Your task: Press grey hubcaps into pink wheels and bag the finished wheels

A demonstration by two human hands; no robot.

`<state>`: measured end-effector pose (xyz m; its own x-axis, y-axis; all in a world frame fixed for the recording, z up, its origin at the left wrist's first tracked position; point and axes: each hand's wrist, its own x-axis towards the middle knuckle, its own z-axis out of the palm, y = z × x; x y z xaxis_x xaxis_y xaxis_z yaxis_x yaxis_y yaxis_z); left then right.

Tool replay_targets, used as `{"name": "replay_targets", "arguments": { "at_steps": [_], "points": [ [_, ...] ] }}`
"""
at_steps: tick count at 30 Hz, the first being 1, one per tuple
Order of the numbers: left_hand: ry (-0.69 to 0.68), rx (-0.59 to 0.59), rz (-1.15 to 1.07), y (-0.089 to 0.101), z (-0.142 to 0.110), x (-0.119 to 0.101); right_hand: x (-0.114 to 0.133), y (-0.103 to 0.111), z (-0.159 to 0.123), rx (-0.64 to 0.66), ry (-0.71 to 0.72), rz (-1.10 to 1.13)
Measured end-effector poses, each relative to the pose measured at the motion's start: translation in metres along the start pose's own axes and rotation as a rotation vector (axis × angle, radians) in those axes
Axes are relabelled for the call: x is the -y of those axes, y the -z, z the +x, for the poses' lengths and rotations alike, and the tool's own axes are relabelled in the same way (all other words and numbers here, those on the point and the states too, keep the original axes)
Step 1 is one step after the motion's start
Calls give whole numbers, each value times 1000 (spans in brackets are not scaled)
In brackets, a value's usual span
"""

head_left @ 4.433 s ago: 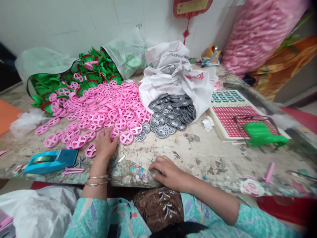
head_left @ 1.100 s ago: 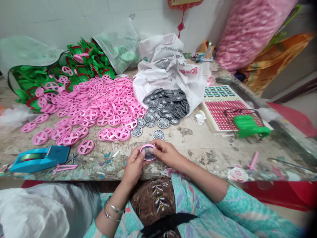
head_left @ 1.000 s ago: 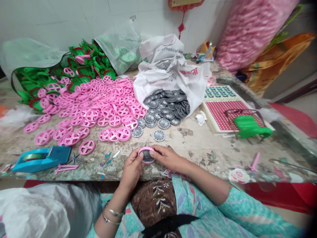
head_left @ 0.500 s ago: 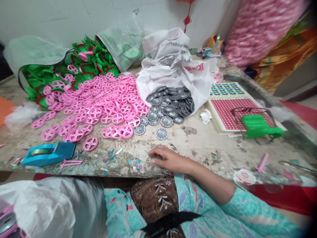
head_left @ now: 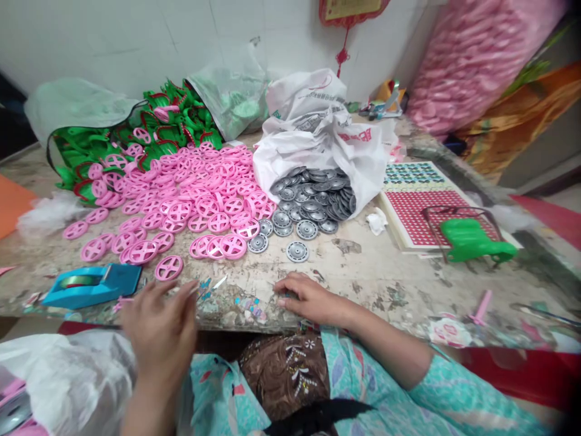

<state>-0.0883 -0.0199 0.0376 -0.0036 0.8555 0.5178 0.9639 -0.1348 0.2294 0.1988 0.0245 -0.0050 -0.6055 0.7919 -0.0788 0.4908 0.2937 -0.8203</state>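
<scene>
My left hand point(head_left: 161, 327) is blurred by motion above the table's front edge, its fingers loosely apart and nothing visible in them. Close to it are a blue tape dispenser point(head_left: 93, 286) and a pink plastic piece point(head_left: 121, 303), partly covered by the hand. My right hand point(head_left: 313, 298) rests on the tabletop, fingers slightly bent and apart, holding nothing. Just beyond it lies a single grey plastic disc point(head_left: 298, 251). A large heap of pink plastic wheel rings point(head_left: 181, 181) spreads left of centre. More grey discs point(head_left: 313, 197) spill from a white plastic bag point(head_left: 318, 136).
Green plastic parts point(head_left: 170, 118) fill a bag behind the pink rings. Sticker sheets point(head_left: 424, 212) lie at right, with glasses point(head_left: 429, 218) and a green piece point(head_left: 472, 239) on them. A white sack point(head_left: 82, 381) stands at lower left. A bulging pink bag point(head_left: 481, 60) is at back right.
My left hand has come into view from below and hovers at the table's front edge. My right hand stays in place on the table. The view has tilted up slightly.
</scene>
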Motion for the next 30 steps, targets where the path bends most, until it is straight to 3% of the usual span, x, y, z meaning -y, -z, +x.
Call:
{"name": "replay_targets", "arguments": {
  "at_steps": [4,8,14,17,21,25,27,30],
  "points": [
    [-120,85,197,-54,31,-26,-2,-2,0,-14,0,-20],
    [-129,111,305,-81,53,-30,-4,-3,1,-21,5,-30],
    [-234,146,278,-79,57,-24,-4,-3,1,-19,12,-3],
    [-292,120,143,-70,45,-35,-4,-3,1,-47,-3,34],
    [-376,214,-79,-62,20,-54,-2,9,5,-145,-54,83],
    [-290,333,-204,-66,-1,-60,-2,31,12,-310,-80,-378],
    [-208,386,-237,-70,-5,-59,-2,36,16,-321,-149,-645],
    [-101,468,-234,-76,-3,-59,-4,36,19,-274,-224,-850]
  ]
}}
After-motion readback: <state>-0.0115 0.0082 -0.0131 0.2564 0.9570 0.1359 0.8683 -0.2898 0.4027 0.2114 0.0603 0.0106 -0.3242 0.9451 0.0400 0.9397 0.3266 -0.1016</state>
